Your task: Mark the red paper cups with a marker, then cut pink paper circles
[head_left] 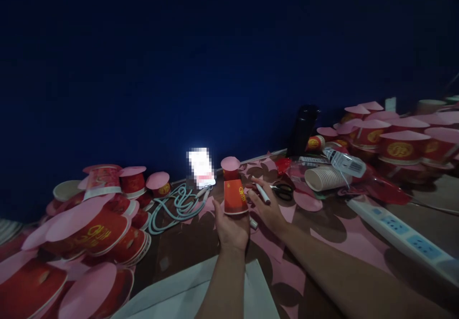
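My left hand (pixel 231 230) is wrapped round the lower part of a red paper cup (pixel 234 197) with yellow lettering, held upside down with its wide rim at the bottom. Just to the right, my right hand (pixel 267 209) grips a white marker (pixel 263 193), its dark end pointing down towards me. Beyond the held cup stands a small red cup topped by a pink paper disc (pixel 230 163). A small white piece (pixel 254 224), perhaps a cap, lies between my hands. Black-handled scissors (pixel 285 192) rest beside my right hand.
Red cups with pink discs crowd the left (pixel 96 230) and far right (pixel 399 147). A coiled cable (pixel 175 209) runs to a bright blurred screen (pixel 201 166). A power strip (pixel 405 233), stacked paper cups (pixel 324 179) and cut pink paper (pixel 362 247) lie at right.
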`<state>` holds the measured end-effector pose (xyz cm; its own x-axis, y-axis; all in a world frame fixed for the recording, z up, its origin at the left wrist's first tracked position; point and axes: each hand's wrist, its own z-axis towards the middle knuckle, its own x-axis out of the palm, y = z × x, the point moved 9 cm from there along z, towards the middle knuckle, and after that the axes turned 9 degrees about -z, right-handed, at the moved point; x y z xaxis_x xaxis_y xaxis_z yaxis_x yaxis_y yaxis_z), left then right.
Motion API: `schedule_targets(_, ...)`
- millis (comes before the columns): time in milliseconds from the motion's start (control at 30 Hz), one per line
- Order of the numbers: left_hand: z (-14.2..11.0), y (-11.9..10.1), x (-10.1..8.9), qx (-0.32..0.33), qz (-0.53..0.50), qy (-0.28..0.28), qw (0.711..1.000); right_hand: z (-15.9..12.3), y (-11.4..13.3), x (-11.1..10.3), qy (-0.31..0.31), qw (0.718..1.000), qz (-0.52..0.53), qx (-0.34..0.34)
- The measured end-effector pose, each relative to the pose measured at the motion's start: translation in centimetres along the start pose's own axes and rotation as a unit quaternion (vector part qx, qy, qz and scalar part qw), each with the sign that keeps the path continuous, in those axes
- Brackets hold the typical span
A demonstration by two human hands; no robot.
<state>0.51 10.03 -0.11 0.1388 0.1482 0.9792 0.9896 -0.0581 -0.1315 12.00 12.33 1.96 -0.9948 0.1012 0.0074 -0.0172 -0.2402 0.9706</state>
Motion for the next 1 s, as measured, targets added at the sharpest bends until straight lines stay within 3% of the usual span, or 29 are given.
schedule_targets(200, 0.3, 0.4, 0.2, -0.014, -0.009, 0.002, 1.000, -0.9, 1.7, 1.4, 0.039, 0.998, -0.021, -0.034)
schedule_targets(533, 0.5, 0.1, 0.6, -0.007, -0.014, 0.001, 1.000, -0.5, 2.4, 0.6, -0.026, 0.989, -0.116, -0.091)
schedule_targets(1000, 0.5, 0.3, -0.2, 0.012, 0.027, -0.043, 0.999, -0.6, 4.4, 0.5, -0.043, 0.966, -0.187, -0.174)
